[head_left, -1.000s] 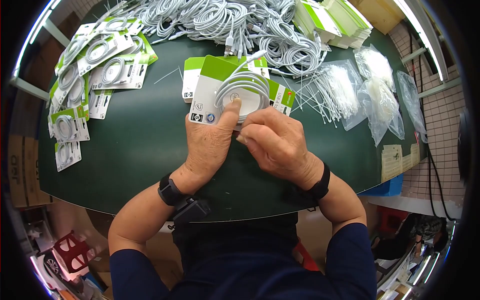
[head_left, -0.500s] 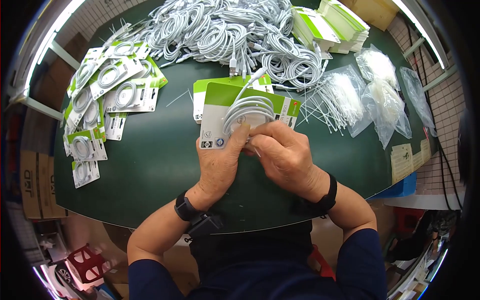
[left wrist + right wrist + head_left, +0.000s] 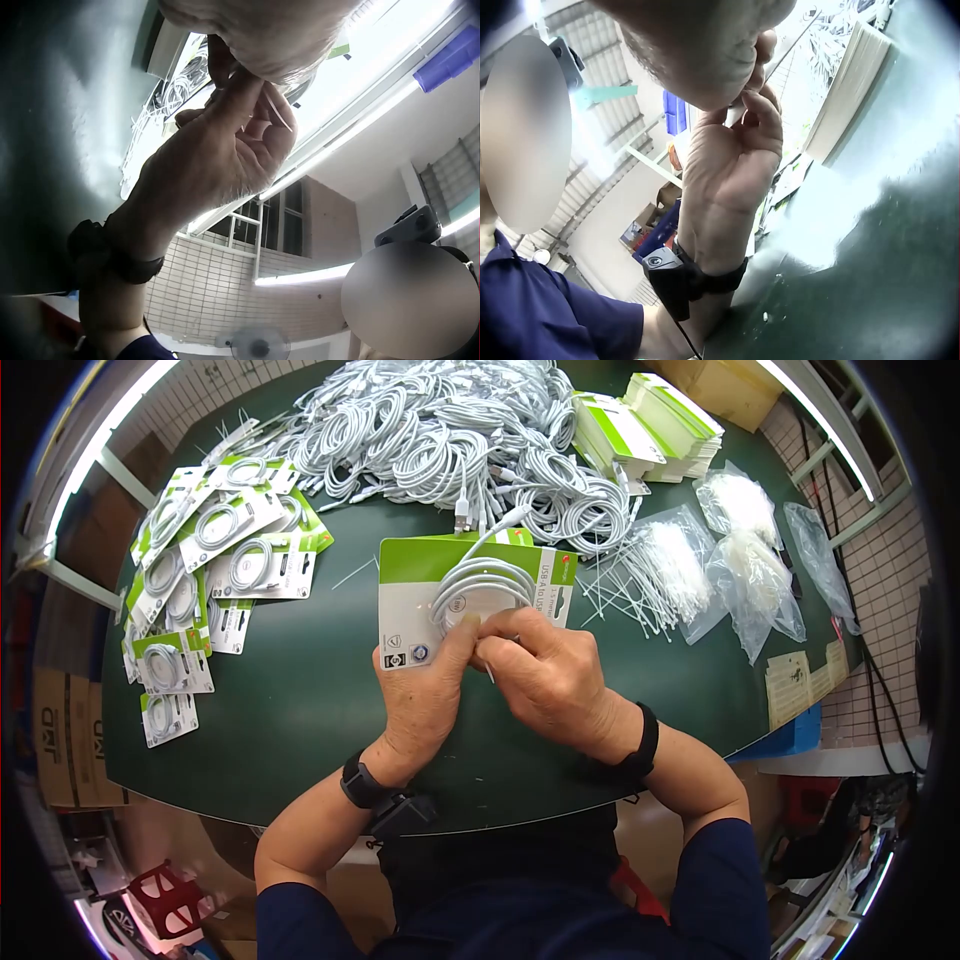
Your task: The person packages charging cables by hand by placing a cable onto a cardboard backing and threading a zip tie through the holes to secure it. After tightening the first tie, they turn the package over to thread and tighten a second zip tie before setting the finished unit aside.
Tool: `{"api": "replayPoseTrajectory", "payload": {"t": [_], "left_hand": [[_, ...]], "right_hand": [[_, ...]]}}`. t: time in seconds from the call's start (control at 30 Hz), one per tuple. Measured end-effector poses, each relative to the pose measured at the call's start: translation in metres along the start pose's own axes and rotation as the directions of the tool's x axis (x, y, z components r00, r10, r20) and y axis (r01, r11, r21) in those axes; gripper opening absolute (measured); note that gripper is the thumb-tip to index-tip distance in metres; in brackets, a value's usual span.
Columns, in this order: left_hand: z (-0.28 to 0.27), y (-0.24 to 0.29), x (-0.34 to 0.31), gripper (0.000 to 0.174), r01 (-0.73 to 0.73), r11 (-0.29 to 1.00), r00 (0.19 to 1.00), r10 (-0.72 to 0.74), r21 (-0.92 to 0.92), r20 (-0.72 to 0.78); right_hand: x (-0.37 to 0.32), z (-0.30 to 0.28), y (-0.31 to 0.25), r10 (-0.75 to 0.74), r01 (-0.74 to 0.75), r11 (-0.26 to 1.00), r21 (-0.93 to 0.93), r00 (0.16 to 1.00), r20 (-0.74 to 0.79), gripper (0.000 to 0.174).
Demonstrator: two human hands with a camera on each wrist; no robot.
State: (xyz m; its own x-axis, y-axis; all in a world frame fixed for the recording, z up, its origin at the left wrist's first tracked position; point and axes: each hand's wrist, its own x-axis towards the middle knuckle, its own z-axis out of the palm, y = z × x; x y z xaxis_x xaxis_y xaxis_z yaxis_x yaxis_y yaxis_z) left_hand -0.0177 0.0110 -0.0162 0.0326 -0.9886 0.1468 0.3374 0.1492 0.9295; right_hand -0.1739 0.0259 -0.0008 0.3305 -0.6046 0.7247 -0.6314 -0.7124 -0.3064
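Note:
My left hand (image 3: 425,695) holds a green-and-white packaging card (image 3: 403,605) over the near middle of the table, thumb pressed on its front at the lower edge of the coil. A coiled white USB cable (image 3: 482,568) lies against the card's face, one plug end sticking up past the top edge. At the bottom of the coil, my right hand (image 3: 550,675) pinches a thin white cable tie (image 3: 490,672), whose tail pokes out below the fingers. The tie also shows as a pale strip in the left wrist view. Both hands meet closely there, hiding the tie's other end.
Finished-looking cards with cables (image 3: 215,525) are spread at the left. A large heap of coiled cables (image 3: 430,440) fills the back. Blank card stacks (image 3: 675,425) stand back right, with loose cable ties (image 3: 640,585) and plastic bags (image 3: 745,590) on the right. Another card (image 3: 515,537) lies behind the held one.
The tie's tail now shows below the right fingers, where it was not visible a second ago. Right fingers have drawn closer to the left thumb. The head view has shifted slightly.

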Motion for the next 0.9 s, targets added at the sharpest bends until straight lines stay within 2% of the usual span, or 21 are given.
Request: {"api": "replayPoseTrajectory", "payload": {"t": [0.2,0.3,0.4,0.73,0.9], "left_hand": [[-0.005,-0.004,0.001,0.023,0.027,0.998,1.000,-0.027,0.049,0.012],[-0.005,0.000,0.002,0.024,-0.007,0.999,1.000,0.006,0.031,0.025],[-0.001,0.000,0.003,0.026,-0.029,1.000,0.999,0.029,0.008,0.017],[-0.004,-0.002,0.002,0.029,-0.047,0.999,0.998,0.047,-0.009,0.040],[-0.006,-0.001,0.001,0.032,0.003,1.000,0.999,-0.002,-0.023,0.042]], "right_hand": [[-0.008,0.007,-0.003,0.053,-0.052,0.998,0.023,0.998,-0.040,0.021],[-0.012,0.003,-0.004,0.056,-0.056,0.998,0.003,0.998,-0.035,0.023],[-0.016,0.004,0.000,-0.029,0.034,0.997,0.066,0.997,-0.069,0.023],[-0.021,0.003,-0.002,-0.038,0.043,0.984,0.172,0.999,-0.036,0.023],[-0.021,0.006,-0.003,-0.036,0.048,0.977,0.207,0.998,-0.059,0.026]]}}
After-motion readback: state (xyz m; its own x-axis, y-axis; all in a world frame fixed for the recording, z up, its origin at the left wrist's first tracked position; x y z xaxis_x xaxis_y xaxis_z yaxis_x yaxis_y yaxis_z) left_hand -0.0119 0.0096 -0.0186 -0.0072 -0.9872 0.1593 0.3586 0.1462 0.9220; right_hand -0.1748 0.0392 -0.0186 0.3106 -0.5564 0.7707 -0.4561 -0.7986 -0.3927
